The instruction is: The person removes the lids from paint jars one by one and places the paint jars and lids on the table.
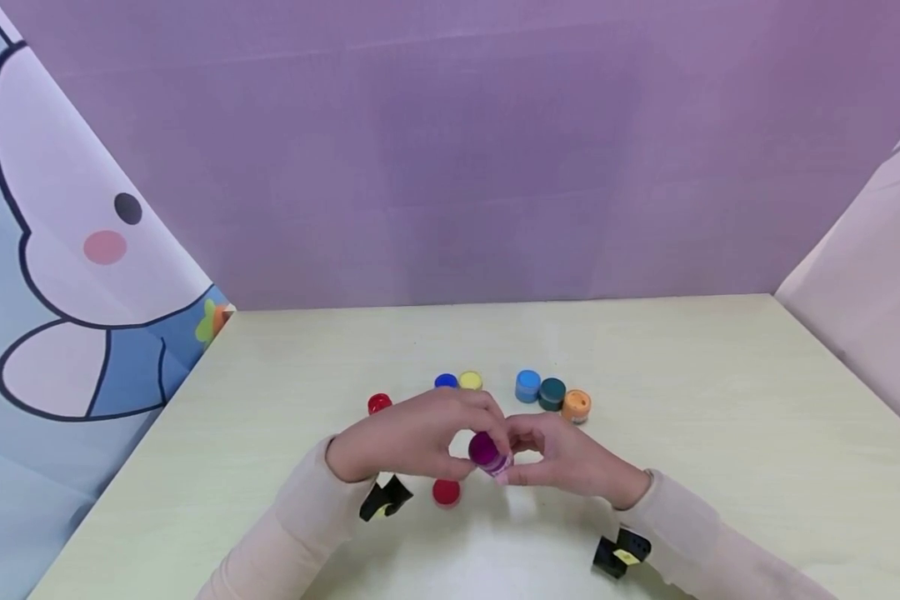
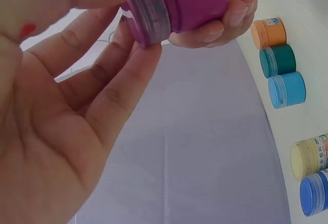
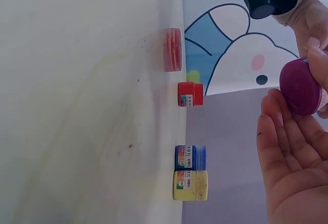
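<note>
The purple jar (image 1: 486,451) is being held tilted above the table (image 1: 720,400), just below and right of the frame's middle in the head view. It is being gripped from both sides: it is being pinched between thumb and fingers by the left hand (image 1: 418,437), and likewise by the right hand (image 1: 572,460). Just below and left of it, a red lid (image 1: 446,492) is being borne by the table. Above the left hand, the lower parts of the red jar (image 1: 379,403), the blue jar (image 1: 446,381) and the yellow jar (image 1: 470,381) are being covered by that hand. Above the right hand, a close slanting row is being formed by the light blue jar (image 1: 527,386), the green jar (image 1: 552,394) and the orange jar (image 1: 577,406). A gap is being left between the two groups, and wider room to the right of the orange jar. The table's far edge is being bordered by the purple wall (image 1: 495,150), its left edge by the printed wall (image 1: 67,275), its right by the pale wall (image 1: 870,275).
</note>
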{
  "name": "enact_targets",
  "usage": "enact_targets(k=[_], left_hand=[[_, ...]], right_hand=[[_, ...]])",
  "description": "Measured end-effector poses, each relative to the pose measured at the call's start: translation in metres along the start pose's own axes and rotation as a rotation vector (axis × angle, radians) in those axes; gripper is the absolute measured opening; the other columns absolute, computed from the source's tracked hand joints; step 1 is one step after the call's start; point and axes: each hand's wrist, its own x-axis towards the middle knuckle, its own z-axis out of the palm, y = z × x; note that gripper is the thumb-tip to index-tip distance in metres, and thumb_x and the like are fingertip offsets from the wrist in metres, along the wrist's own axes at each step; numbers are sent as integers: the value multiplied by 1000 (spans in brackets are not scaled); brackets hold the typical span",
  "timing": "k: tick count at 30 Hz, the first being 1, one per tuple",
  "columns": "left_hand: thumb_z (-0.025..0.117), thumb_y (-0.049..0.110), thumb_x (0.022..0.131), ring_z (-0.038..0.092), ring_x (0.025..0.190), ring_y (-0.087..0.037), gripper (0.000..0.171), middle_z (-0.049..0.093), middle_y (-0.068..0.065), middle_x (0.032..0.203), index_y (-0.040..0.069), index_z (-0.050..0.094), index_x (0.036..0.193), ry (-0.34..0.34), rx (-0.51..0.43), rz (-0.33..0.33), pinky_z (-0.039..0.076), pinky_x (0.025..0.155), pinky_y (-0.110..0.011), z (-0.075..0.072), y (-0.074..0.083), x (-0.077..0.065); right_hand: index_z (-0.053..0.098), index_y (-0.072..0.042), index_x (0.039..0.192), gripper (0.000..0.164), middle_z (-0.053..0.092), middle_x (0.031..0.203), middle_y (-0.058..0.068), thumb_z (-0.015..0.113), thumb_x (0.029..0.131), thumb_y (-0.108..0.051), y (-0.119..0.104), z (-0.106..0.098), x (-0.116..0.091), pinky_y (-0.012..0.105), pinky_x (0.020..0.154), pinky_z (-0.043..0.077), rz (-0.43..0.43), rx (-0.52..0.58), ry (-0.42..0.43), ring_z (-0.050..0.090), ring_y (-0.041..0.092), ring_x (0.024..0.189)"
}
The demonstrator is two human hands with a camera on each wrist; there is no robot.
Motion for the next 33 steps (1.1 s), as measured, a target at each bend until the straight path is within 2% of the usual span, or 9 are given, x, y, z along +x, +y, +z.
enact_targets(k=[4, 7, 11, 16, 19, 22, 27, 29, 33], left_hand=[[69, 5, 75, 49, 86, -1, 23, 57, 5, 95, 12, 62, 96, 48, 5, 10, 43, 77, -16, -1, -1, 0], [68, 5, 75, 50, 83, 0, 24, 57, 7, 92, 11, 63, 97, 89, 3, -15, 45, 75, -17, 0, -2, 1], [69, 9, 75, 52, 80, 0, 26, 56, 8, 90, 10, 63, 100, 133, -3, -100, 46, 71, -17, 1, -1, 2], [72, 20, 75, 51, 75, -3, 24, 55, 12, 85, 15, 64, 97, 174, 54, -209, 46, 66, -17, 4, 1, 4], [73, 24, 75, 50, 75, -4, 24, 54, 13, 84, 17, 63, 96, 178, 87, -246, 46, 65, -17, 5, 2, 4], [73, 26, 75, 51, 81, -5, 28, 54, 12, 89, 17, 62, 99, 159, 101, -221, 45, 70, -19, 5, 2, 3], [75, 17, 73, 47, 99, -6, 41, 53, 8, 105, 12, 57, 110, 71, 27, -63, 40, 84, -20, 1, 0, -2], [74, 8, 73, 45, 102, -5, 41, 52, 6, 108, 12, 56, 110, 26, -14, -3, 40, 86, -20, -1, 0, -2], [67, -3, 72, 46, 99, -3, 37, 52, 6, 106, 13, 57, 105, -32, -36, 48, 42, 83, -19, -1, 0, -3]], right_hand=[[59, -12, 106, 28, 63, 99, 0, 68, 81, -18, -2, -1, 0, 37, 82, 47, 9, -27, 34, 59, 17, 89], [59, -11, 106, 29, 62, 98, -1, 69, 80, -19, -2, -1, -1, 38, 82, 47, 9, -50, 67, 59, 16, 88], [59, -10, 106, 29, 62, 96, -1, 69, 80, -19, -3, -1, 0, 37, 80, 48, -7, -66, 106, 59, 16, 86], [59, -12, 106, 31, 63, 94, -3, 70, 78, -20, -2, 1, 0, 35, 80, 48, -4, -88, 146, 58, 16, 85], [59, -13, 106, 31, 62, 94, -3, 70, 78, -20, -2, 1, 0, 35, 80, 48, 4, -88, 152, 58, 16, 85], [59, -12, 106, 31, 62, 95, -1, 71, 78, -19, -1, 1, 0, 35, 80, 48, 14, -66, 137, 59, 17, 85], [58, -9, 105, 30, 62, 97, 2, 70, 78, -16, -1, 0, -1, 37, 81, 48, 0, -19, 80, 60, 18, 88], [58, -8, 105, 30, 63, 99, 3, 70, 79, -15, -1, 0, -1, 38, 82, 47, -11, 6, 43, 60, 19, 89], [58, -9, 107, 31, 63, 102, 2, 69, 80, -15, -1, 1, 0, 37, 84, 46, -23, 40, -23, 60, 19, 92]])
